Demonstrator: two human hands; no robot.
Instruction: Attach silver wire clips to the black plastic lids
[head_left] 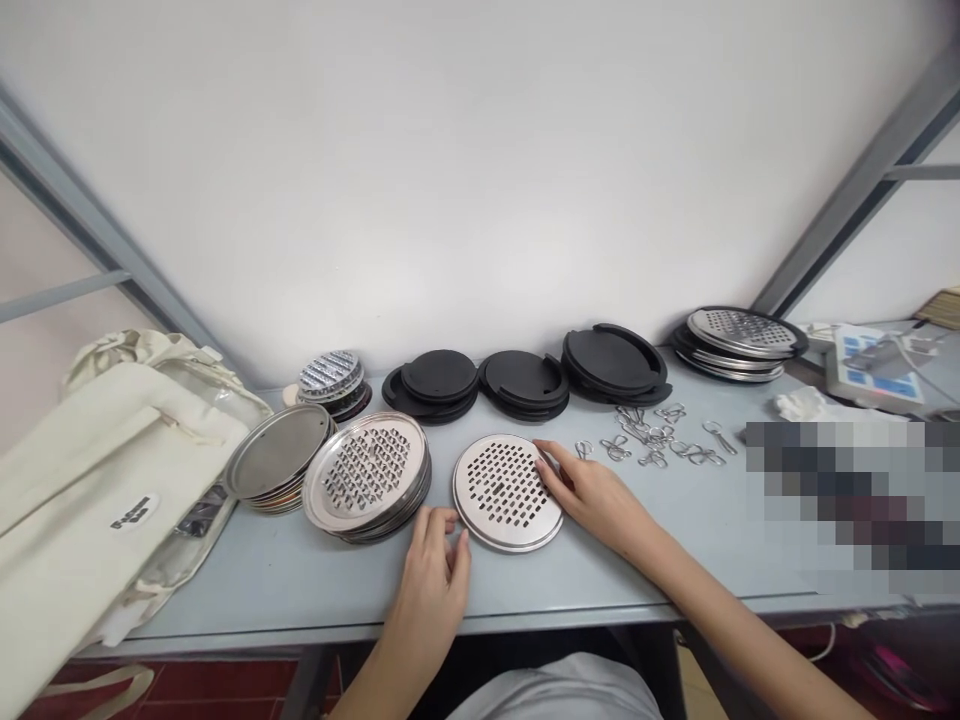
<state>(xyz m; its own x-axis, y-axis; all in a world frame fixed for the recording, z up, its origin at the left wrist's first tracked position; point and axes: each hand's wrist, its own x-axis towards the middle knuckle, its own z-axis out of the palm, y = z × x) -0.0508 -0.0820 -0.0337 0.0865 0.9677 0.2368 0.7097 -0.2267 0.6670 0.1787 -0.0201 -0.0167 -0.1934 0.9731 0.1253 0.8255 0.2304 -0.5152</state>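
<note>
A round perforated steel disc [504, 490] lies flat on the grey table [315, 580] in front of me. My right hand [592, 495] rests at the disc's right edge, its fingers stretched out and touching the rim. My left hand [435, 565] sits at the disc's lower left edge, fingers loosely curled with the tips near the rim; it holds nothing that I can see. Left of the disc is a stack of grater-like steel discs [367, 475], and further left a stack of plain steel discs [276, 468].
Three stacks of black round lids [525, 380] line the wall, with a small disc stack [332, 378] to their left and another steel stack [739, 340] at right. Several wire clips [652, 440] lie right of my hand. A cream cloth bag [105, 480] fills the left.
</note>
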